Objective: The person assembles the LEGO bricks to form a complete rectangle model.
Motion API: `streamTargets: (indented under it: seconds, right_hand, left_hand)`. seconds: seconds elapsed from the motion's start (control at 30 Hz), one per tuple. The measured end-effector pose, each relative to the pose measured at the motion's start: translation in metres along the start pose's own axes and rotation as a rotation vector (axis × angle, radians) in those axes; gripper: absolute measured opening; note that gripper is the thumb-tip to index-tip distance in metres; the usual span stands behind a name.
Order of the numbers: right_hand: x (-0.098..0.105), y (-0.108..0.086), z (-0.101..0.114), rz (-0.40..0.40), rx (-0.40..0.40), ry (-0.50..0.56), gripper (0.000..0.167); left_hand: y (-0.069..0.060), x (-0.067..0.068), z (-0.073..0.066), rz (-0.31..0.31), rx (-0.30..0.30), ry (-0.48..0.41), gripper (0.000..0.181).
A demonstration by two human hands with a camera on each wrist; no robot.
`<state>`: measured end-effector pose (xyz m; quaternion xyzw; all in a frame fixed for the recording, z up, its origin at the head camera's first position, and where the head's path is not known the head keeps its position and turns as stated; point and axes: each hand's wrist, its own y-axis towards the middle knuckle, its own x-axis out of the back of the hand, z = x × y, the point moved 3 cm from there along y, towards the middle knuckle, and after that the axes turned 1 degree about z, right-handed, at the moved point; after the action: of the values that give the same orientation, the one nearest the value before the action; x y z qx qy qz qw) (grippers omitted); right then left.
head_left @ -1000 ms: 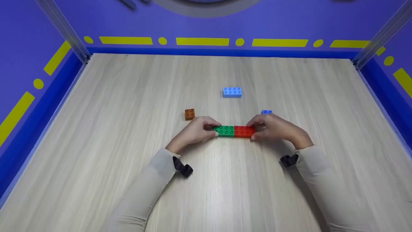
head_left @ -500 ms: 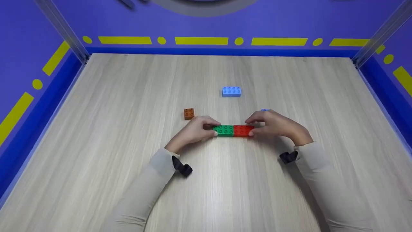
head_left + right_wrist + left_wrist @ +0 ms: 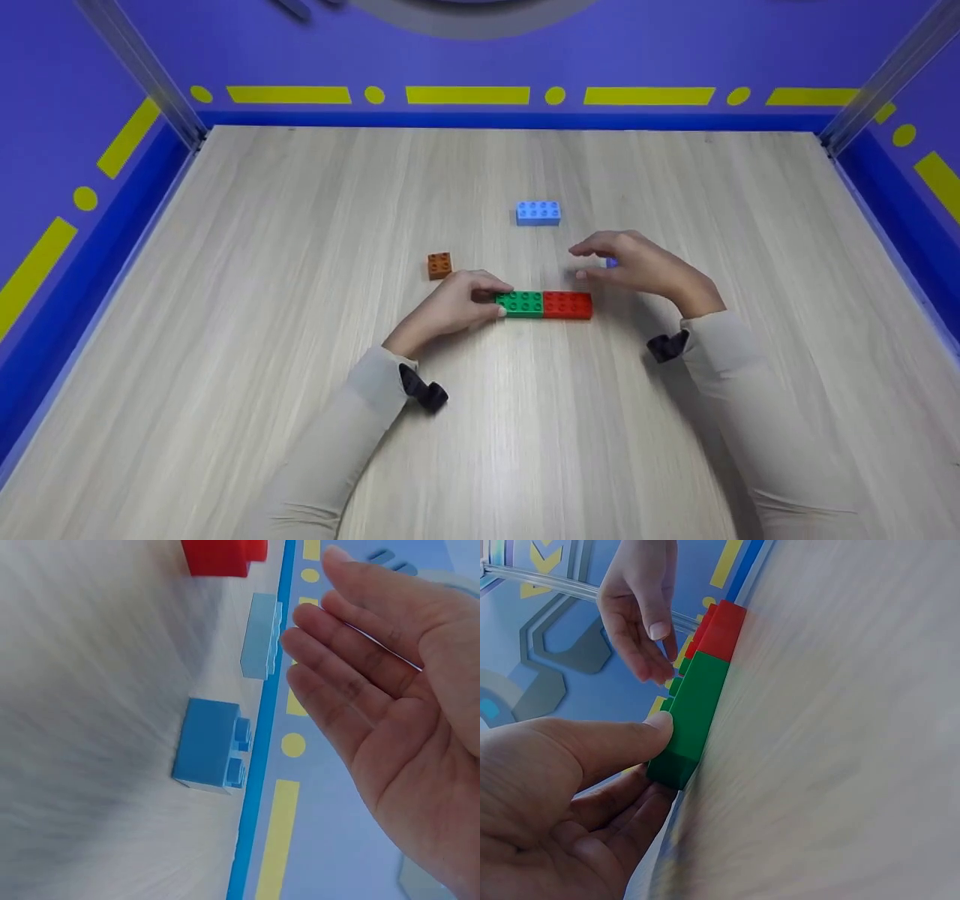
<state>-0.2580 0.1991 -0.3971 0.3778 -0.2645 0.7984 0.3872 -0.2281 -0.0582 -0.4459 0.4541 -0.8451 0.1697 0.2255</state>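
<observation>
With thumb and fingers my left hand pinches the left end of a green toy building brick, flat on the table. A red brick lies end to end with it, touching on the right. Behind the red brick, my right hand hovers with nothing held, its fingers relaxed. The right wrist view has a small blue brick below that hand and apart from it; in the head view the hand covers most of it.
A light blue brick sits farther back on the wooden table. Just beyond the left hand is a small brown brick. Blue walls with yellow markings border the back and sides.
My right hand has let go of the red brick, lifted and moved away toward the back, over the small blue brick. The left hand keeps its pinch on the green brick.
</observation>
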Motion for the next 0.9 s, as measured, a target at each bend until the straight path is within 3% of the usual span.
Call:
streamTargets:
  seconds: [0.2,0.53,0.9]
  right_hand:
    - [0.005,0.01,-0.003,-0.025,0.0,-0.002,0.042]
    - [0.01,0.027,-0.006,-0.044,-0.086,0.017,0.05]
    - [0.017,0.039,-0.009,-0.044,-0.118,0.043,0.052]
  left_hand:
    - [0.0,0.001,0.001,0.003,0.008,-0.008,0.035]
    - [-0.001,0.001,0.001,0.0,0.01,-0.012,0.035]
    - [0.0,0.0,0.0,0.001,0.013,-0.002,0.035]
